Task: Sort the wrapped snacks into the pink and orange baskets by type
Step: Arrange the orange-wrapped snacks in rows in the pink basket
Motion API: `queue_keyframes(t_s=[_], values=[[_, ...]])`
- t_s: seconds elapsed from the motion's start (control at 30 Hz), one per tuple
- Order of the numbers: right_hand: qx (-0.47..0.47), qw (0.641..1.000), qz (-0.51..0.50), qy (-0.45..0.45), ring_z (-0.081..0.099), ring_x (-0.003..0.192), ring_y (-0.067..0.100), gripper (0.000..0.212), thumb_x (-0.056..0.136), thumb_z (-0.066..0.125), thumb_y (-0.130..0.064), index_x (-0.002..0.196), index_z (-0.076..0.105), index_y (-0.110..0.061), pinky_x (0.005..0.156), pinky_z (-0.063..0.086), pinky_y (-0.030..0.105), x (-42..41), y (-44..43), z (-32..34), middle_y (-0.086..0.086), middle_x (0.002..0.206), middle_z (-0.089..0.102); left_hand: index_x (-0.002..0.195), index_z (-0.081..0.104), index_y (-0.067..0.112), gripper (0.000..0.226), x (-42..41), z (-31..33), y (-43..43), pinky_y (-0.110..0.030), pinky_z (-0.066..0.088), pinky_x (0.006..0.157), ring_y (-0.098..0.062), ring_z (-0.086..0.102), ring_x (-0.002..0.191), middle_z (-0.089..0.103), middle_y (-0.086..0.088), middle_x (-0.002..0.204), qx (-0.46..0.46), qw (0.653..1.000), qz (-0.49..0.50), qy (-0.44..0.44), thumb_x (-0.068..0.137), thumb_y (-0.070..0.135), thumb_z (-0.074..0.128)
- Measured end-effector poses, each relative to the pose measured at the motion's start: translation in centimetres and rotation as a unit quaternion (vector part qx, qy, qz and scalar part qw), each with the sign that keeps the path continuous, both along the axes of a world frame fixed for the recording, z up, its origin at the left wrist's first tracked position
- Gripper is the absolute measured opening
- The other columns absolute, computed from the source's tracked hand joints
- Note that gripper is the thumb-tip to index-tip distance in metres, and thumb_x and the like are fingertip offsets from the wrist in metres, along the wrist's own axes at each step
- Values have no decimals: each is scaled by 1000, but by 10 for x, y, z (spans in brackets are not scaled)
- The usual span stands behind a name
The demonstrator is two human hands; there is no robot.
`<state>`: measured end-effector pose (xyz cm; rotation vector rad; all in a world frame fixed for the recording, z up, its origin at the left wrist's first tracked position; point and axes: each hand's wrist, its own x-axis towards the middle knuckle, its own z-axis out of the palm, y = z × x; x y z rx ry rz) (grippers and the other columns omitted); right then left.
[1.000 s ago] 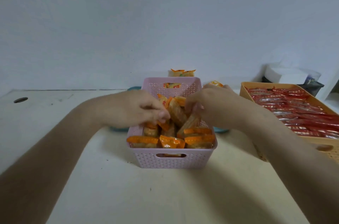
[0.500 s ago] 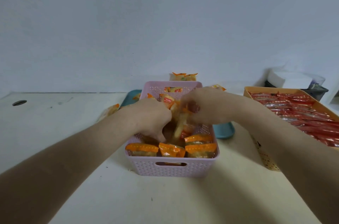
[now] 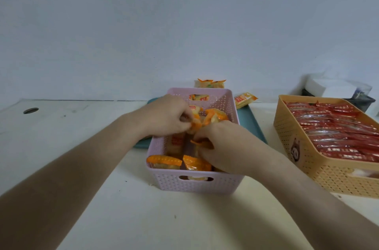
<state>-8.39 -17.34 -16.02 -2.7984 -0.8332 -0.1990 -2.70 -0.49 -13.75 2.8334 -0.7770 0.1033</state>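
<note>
I see a pale table [image 3: 143,219] nearest the camera, with both forearms reaching forward over it. The pink basket [image 3: 194,185] stands on it in the middle. A row of orange-wrapped snacks [image 3: 164,160] lies against the basket's near wall.

The right hand [image 3: 221,147] is over the basket's near right part, fingers curled downward, pinching the orange edge of one packet [image 3: 202,143] among the others. The left hand [image 3: 166,115] is just beyond it, over the basket's left rim. Its fingers are curled round another packet [image 3: 195,124] at mid-basket. The two hands nearly touch.

The basket's far end sits on a teal tray [image 3: 254,124]. To the right, apart from the pink basket, the orange basket [image 3: 287,126] holds rows of red-wrapped snacks [image 3: 338,133].

Farther back, one loose packet [image 3: 245,99] lies at the tray's far corner, and two more packets [image 3: 210,83] lie behind the pink basket by the wall. A white tub [image 3: 330,88] stands behind the orange basket.
</note>
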Motion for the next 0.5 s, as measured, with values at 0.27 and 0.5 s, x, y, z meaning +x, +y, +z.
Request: queue_keyframes(t_s=[0.27,0.5], values=[[21,1000,19,6,56,94,14,25,89,46,-46,105,62,-34,86,43,40,1,-8,-4,-12,98,65,86,78,25,21,-48,42,37,-29,53,70,-8,65,70,73,7,72,-118,991,54,-38,81,22,59],[-17,999,30,21,54,91,14,23,94,40,-48,105,49,-29,91,35,38,-2,-9,-2,-11,93,61,75,71,21,24,-60,18,27,-33,51,65,-14,59,66,66,0,68,93,993,11,65,85,27,51]])
